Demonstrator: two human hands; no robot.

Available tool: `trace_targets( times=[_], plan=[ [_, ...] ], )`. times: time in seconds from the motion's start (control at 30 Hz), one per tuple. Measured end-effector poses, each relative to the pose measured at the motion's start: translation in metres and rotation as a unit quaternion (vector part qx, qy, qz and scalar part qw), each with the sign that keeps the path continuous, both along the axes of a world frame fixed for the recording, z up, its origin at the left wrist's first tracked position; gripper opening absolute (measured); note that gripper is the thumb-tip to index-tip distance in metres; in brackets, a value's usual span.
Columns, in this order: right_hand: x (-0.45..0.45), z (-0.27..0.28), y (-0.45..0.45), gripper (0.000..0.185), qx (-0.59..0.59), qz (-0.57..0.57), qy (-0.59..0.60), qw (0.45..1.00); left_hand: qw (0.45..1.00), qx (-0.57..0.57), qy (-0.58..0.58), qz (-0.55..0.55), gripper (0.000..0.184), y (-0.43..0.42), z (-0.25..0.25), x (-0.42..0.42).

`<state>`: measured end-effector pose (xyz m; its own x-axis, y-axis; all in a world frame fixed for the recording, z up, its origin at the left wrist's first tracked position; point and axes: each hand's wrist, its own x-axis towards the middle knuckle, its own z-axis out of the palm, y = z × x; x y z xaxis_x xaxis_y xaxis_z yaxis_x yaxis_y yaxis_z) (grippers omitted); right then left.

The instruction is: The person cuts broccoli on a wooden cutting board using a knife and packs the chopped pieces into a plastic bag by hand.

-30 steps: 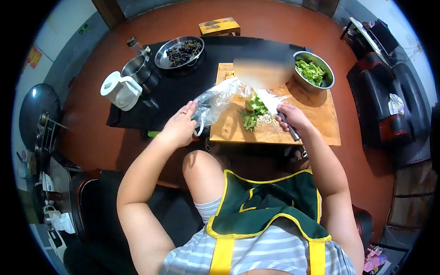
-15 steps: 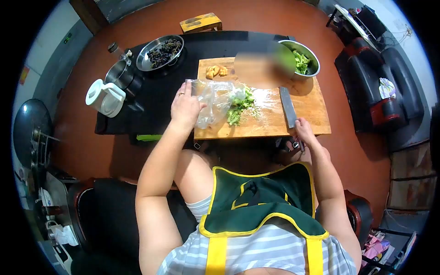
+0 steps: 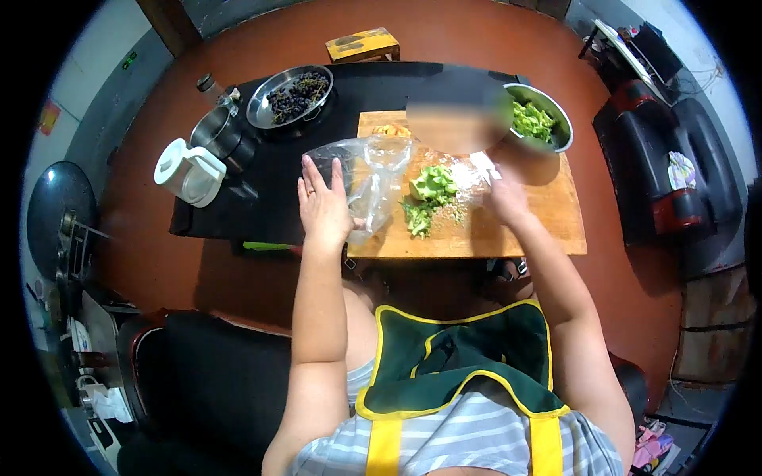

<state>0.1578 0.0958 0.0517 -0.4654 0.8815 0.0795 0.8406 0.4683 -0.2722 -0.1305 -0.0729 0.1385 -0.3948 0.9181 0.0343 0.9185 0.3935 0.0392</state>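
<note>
My left hand [image 3: 324, 202] has its fingers spread against a clear plastic bag [image 3: 371, 182], which lies over the left edge of the wooden board [image 3: 548, 226]. To the right of the bag sit chopped green vegetables [image 3: 434, 184], with small pale bits scattered beside them. My right hand [image 3: 506, 194] is closed round the cleaver [image 3: 485, 168] at the right of the pile; its handle is mostly hidden and the hand is slightly blurred. Yellow pieces [image 3: 390, 129] rest at the board's back left.
A metal bowl of greens [image 3: 540, 119] stands at the board's back right. Left on the black table are a pan of dark grapes [image 3: 292, 97], a metal pot [image 3: 216, 132] and a white jug [image 3: 190, 173]. A small wooden stool [image 3: 363, 45] stands behind.
The cleaver has moved left, back beside the vegetables, after lying further right. My left hand has opened its fingers against the bag, and the bag has come off the greens.
</note>
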Motion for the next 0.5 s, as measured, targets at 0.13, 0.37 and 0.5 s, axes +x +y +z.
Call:
trace_targets(
  times=[0.13,0.37,0.5],
  plan=[
    [-0.087,0.031,-0.029,0.055,0.088,0.292,-0.165,0.938,1.000,0.003,0.007,0.016,0.115,0.010,-0.014,0.002],
    [-0.095,0.025,-0.004,0.032,0.026,0.328,-0.111,0.938,0.992,0.056,-0.100,-0.050,0.108,0.017,-0.036,-0.012],
    [-0.062,0.047,0.000,0.053,-0.005,0.171,0.088,0.981,0.993,0.065,-0.097,-0.031,0.104,0.024,-0.039,-0.019]
  ],
)
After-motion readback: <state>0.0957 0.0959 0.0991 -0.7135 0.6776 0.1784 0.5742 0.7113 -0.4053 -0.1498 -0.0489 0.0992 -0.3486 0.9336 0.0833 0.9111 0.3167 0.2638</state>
